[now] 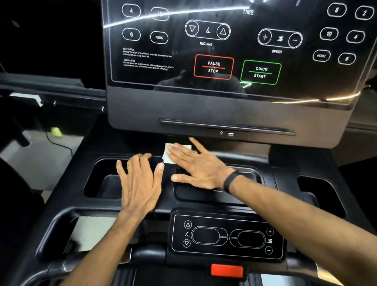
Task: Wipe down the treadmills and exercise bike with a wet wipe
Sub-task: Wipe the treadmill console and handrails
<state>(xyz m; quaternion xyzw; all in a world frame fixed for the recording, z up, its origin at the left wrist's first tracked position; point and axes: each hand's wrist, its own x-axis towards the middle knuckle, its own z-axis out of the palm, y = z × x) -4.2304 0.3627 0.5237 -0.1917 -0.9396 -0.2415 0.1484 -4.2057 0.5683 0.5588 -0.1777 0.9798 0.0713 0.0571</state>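
I stand on a black treadmill (306, 157), facing its glossy console screen (217, 42). A white wet wipe (168, 156) lies on the ledge just below the screen. My right hand (198, 165) lies flat on the wipe with straight, spread fingers pressing it to the black surface. My left hand (139, 181), with a ring on one finger, rests flat on the ledge right beside it, over the edge of the left tray pocket (100, 179). A smaller control panel (225, 237) with incline and speed buttons sits below my wrists.
An orange-red safety clip (226, 271) sits under the lower panel. Curved black handlebars (50, 235) run on both sides. A right tray pocket (320, 194) is a dark recess. Beyond the left side are another dark machine frame (50, 94), grey floor and a yellow-green ball (56, 131).
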